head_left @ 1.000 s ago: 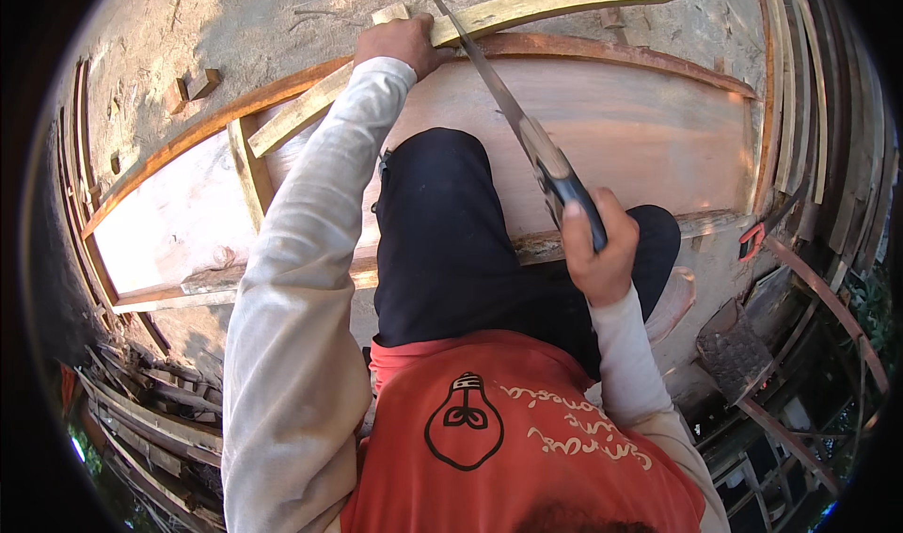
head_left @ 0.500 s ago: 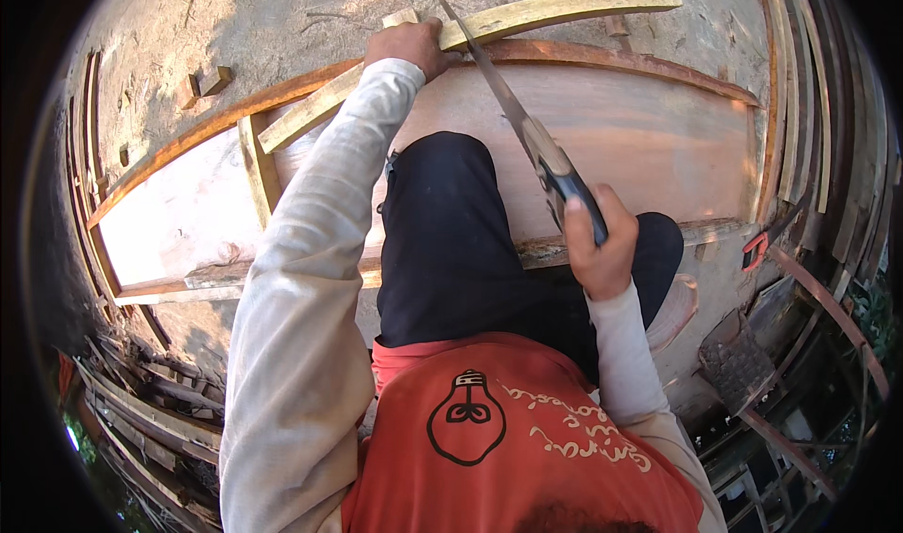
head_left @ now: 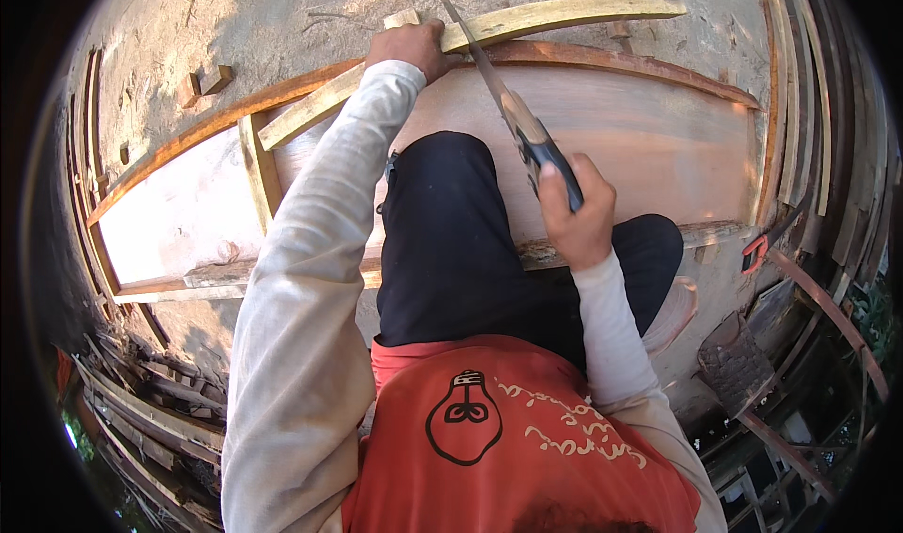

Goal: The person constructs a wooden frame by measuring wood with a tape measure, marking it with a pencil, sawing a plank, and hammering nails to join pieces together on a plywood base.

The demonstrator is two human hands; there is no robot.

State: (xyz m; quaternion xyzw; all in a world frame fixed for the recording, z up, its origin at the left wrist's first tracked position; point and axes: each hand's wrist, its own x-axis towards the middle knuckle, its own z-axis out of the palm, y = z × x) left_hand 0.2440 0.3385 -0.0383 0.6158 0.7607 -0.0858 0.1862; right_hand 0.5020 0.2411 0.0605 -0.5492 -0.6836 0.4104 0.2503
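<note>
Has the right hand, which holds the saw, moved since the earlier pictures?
Yes. Judged against the framed panel, the right hand has moved forward, away from the body, and slightly left, together with the saw.

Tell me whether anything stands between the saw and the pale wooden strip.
Nothing visible does: the saw, gripped by the right hand, crosses the pale wooden strip, just right of the left hand.

Left arm [head_left: 310,241] outstretched, right fingers [head_left: 596,181] curled

Sun-dappled ground [head_left: 160,72], long timber strips [head_left: 807,91] at right, woodpile [head_left: 155,420] lower left, shadow [head_left: 259,6]
</note>
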